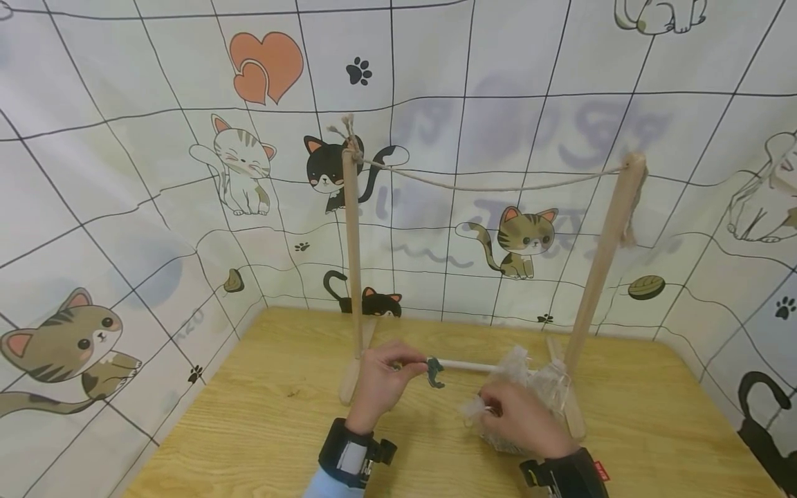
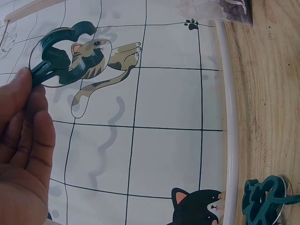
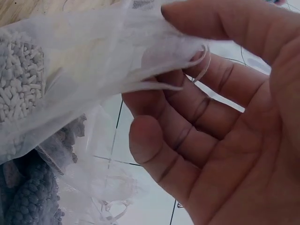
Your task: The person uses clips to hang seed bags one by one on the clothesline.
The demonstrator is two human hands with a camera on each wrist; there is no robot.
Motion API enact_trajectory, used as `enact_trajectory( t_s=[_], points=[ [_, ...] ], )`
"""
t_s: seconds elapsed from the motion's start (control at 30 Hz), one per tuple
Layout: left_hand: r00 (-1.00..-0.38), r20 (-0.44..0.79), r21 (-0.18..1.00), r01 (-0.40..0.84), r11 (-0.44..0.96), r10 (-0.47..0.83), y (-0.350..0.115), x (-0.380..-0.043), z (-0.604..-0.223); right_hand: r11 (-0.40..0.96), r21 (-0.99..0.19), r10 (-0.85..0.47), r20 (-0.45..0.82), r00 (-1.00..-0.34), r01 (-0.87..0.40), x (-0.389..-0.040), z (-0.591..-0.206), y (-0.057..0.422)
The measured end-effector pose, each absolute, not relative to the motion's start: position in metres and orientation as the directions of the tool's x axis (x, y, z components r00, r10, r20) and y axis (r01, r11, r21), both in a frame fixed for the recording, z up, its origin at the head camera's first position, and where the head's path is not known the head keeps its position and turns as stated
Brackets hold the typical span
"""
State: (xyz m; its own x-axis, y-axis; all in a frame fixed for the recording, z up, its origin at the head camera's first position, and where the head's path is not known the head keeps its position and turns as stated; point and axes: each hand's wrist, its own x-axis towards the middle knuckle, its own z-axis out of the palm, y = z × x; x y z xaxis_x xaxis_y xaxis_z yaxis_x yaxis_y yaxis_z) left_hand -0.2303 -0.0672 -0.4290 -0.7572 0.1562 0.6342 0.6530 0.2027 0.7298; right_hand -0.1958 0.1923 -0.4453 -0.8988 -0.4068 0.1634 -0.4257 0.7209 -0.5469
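Note:
In the head view my left hand (image 1: pixel 382 377) pinches a curved dark green plastic piece (image 1: pixel 434 372) between thumb and fingertips, above the table. The left wrist view shows the same green piece (image 2: pixel 70 56) with hooked arms and a thin ring around it. My right hand (image 1: pixel 519 418) grips the upper edge of a clear plastic bag (image 3: pixel 89 75), thumb on one side and fingers on the other. White pellets (image 3: pixel 21 77) fill the bag's lower part. Below it is another clear bag holding dark bead-like pieces (image 3: pixel 33 197).
Two wooden posts (image 1: pixel 353 242) stand on flat feet, joined by a sagging rope (image 1: pixel 486 189) above and a white bar (image 1: pixel 467 365) below. Another green piece (image 2: pixel 265 201) lies on the wooden table (image 1: pixel 249 415). Cat-patterned cloth (image 1: pixel 429 69) surrounds the table.

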Motion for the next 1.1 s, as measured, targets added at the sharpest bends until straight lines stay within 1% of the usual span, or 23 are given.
enact_trajectory(
  t_s=[0.27,0.43,0.57,0.67,0.73,0.8,0.87,0.93,1.1],
  points=[
    [-0.733,0.669,0.711,0.679,0.183,0.121,-0.069,-0.228,-0.425,0.713,-0.561,-0.384,0.189,-0.904,-0.420,-0.191,-0.437,0.197],
    [-0.690,0.721,0.665,0.716,0.212,0.072,-0.073,-0.223,-0.415,0.664,-0.593,-0.391,0.244,-0.888,-0.455,-0.189,-0.428,0.198],
    [-0.642,0.764,0.614,0.756,0.228,0.068,-0.081,-0.223,-0.406,0.614,-0.562,-0.406,0.377,-0.832,-0.554,-0.191,-0.422,0.195],
    [-0.610,0.788,0.578,0.779,0.242,0.084,-0.086,-0.225,-0.395,0.579,-0.523,-0.392,0.494,-0.776,-0.626,-0.196,-0.419,0.190],
    [-0.590,0.802,0.555,0.794,0.246,0.097,-0.089,-0.227,-0.386,0.564,-0.508,-0.367,0.552,-0.749,-0.651,-0.201,-0.415,0.185],
    [-0.581,0.806,0.544,0.802,0.247,0.113,-0.092,-0.228,-0.376,0.558,-0.506,-0.340,0.584,-0.737,-0.658,-0.206,-0.410,0.181],
    [-0.569,0.812,0.527,0.811,0.256,0.130,-0.095,-0.230,-0.366,0.558,-0.514,-0.316,0.594,-0.739,-0.652,-0.211,-0.405,0.177],
    [-0.551,0.821,0.501,0.821,0.275,0.149,-0.098,-0.231,-0.355,0.559,-0.537,-0.294,0.585,-0.756,-0.632,-0.216,-0.399,0.173],
    [-0.493,0.847,0.424,0.852,0.307,0.200,-0.105,-0.237,-0.326,0.526,-0.590,-0.263,0.572,-0.777,-0.612,-0.227,-0.383,0.165]
  ],
)
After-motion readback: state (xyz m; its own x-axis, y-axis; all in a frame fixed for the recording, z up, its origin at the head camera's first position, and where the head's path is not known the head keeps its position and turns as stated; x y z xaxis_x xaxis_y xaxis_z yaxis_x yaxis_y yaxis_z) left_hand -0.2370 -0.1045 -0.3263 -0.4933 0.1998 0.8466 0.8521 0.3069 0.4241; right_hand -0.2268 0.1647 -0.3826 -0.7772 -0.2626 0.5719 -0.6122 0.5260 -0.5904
